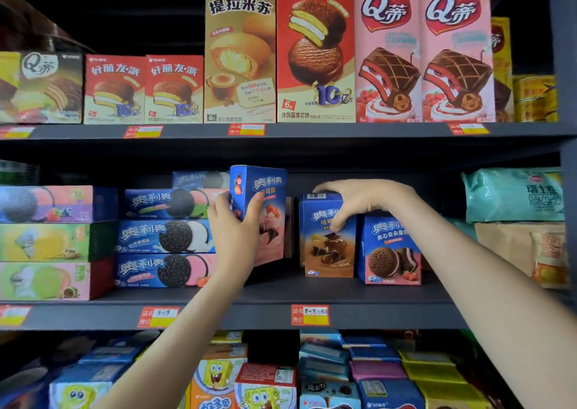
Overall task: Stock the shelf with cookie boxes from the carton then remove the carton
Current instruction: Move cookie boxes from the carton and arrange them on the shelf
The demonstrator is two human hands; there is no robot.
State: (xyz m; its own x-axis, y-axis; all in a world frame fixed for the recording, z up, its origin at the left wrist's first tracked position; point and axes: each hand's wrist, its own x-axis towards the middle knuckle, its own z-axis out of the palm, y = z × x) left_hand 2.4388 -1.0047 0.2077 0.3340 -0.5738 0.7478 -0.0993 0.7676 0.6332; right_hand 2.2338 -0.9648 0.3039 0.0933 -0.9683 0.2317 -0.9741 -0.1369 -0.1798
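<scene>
The dark shelf runs the width of the view, its middle level already carrying a stack of flat cookie packs on the left and bags on the far right. The carton is not in view.

Between them is a gap, and the pink cookie box is held upright in it, tilted a little and apparently clear of the board. The left hand grips it from the side, fingers and thumb curled round its lower half.

Just to the right, the brown cookie box stands on the shelf, touching a blue box. The right hand is clamped over its top, thumb down the front.

The risk, as I judge it, is crowding. The gap looks narrow, so the tilted pink box could catch the flat stack or knock the brown one. If the right hand pushes too hard, the blue box may topple.
</scene>
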